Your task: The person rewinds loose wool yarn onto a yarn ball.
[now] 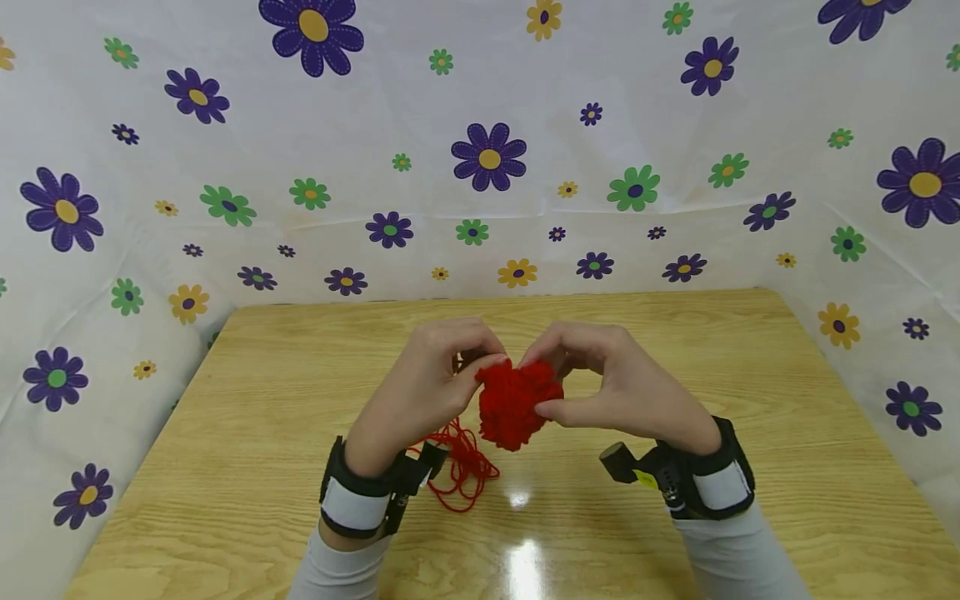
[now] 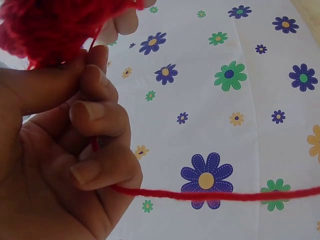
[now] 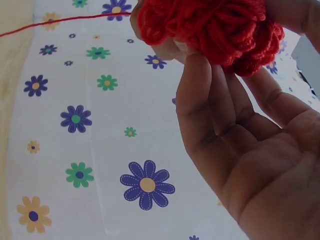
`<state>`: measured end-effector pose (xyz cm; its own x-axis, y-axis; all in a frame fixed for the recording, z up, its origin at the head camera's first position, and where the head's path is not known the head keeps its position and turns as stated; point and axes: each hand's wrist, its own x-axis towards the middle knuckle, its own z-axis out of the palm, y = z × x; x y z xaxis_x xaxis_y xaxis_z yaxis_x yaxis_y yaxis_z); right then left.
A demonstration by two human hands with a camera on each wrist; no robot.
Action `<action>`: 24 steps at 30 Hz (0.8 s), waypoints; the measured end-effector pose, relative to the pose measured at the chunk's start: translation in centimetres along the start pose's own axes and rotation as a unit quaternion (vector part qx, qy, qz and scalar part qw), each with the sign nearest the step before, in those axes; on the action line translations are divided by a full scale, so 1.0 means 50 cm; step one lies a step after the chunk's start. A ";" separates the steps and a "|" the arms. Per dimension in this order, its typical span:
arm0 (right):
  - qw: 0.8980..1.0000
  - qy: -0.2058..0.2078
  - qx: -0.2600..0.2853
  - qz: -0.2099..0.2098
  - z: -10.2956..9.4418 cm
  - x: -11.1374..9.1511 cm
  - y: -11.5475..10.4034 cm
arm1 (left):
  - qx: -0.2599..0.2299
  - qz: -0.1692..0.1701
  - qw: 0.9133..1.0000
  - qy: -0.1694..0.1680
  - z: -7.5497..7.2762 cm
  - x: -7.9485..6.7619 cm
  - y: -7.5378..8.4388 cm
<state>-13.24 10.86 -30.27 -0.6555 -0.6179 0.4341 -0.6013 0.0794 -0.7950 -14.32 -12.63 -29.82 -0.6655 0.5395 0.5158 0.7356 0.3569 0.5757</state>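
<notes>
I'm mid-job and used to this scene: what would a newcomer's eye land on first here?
Most likely the bright red yarn bundle, held up above the table between the left hand and the right hand. Next, probably the loose red strands tangled on the tabletop near the left wrist. Behind it all, the flowered white backdrop fills the upper head view with purple, green and yellow blooms.

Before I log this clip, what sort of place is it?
Probably an indoor corner staged for recording handwork: a wood-grained table, a flower-printed white sheet around its back and both sides, and strapped wrist devices that look like cameras.
</notes>
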 end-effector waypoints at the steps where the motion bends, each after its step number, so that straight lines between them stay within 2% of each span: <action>1: 1.000 0.001 -0.007 -0.001 0.001 0.000 0.000 | 0.002 -0.001 1.000 0.000 0.000 0.000 0.000; 7: 0.999 -0.008 -0.052 -0.014 0.003 0.002 0.003 | 0.005 0.000 1.000 -0.002 0.000 0.000 0.002; 11: 0.997 0.003 -0.078 -0.016 0.002 0.002 0.006 | 0.015 0.000 1.000 -0.004 -0.002 -0.002 0.007; 24: 0.994 0.054 -0.094 -0.010 0.003 0.003 0.006 | 0.058 0.010 0.998 0.000 -0.011 -0.010 0.033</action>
<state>-13.45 10.66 -30.52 -0.6815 -0.5339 0.5005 -0.6833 0.2195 -0.6963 -12.82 -12.71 -28.78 -0.6512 0.5474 0.5257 0.7579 0.4323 0.4886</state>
